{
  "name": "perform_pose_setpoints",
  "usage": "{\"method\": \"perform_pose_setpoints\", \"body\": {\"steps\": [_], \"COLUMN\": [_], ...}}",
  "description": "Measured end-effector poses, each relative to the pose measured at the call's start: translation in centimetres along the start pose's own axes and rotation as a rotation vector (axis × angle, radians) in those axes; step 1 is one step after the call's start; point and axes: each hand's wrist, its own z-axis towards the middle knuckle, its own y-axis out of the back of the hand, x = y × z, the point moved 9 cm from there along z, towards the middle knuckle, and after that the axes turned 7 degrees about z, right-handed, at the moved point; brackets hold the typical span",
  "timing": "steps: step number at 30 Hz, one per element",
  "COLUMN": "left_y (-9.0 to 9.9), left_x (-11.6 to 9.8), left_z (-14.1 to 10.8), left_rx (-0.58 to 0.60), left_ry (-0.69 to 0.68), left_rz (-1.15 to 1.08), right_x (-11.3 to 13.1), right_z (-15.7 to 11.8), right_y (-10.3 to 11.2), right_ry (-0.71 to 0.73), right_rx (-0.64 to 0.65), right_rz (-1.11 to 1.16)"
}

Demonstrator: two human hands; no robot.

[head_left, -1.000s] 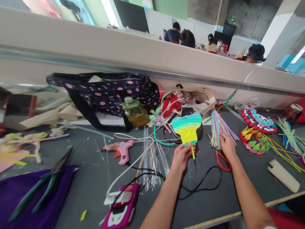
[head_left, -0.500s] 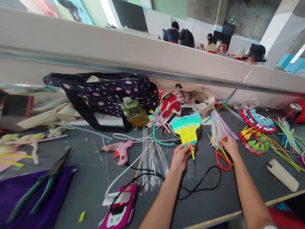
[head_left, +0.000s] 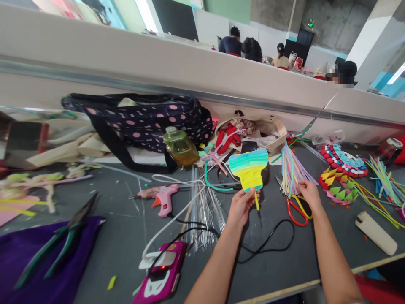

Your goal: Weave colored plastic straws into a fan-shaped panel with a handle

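Mid-frame, the left hand (head_left: 241,206) pinches a near-upright fan-shaped piece (head_left: 249,167), broad end up, turquoise over yellow; whether the right hand (head_left: 310,195) grips pastel strips (head_left: 291,171) is unclear.

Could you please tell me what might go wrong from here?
The right hand is at the pastel strips, close beside the scissors, so it might knock them or snag a strip.

The glue gun lies on the table; a red light glows at the power strip, so its tip could be hot if it is connected.

The left hand grips the yellow and teal piece low down, so its broad top might bend if bumped.
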Motion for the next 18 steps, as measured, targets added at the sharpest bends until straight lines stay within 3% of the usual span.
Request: {"method": "perform_pose_setpoints", "body": {"steps": [9, 18], "left_y": [-0.3, -0.2], "left_x": [-0.2, -0.1], "left_z": [-0.3, -0.3], "left_rx": [-0.002, -0.002], "left_ry": [0.003, -0.001], "left_rz": [-0.013, -0.016], "right_x": [0.3, 0.3], "right_z": [-1.6, -0.9], "right_y": [0.5, 0.9], "right_ry": [-0.040, 0.081], "right_rx": [0.079, 0.070], "right_rz": [0.311, 0.124]}}
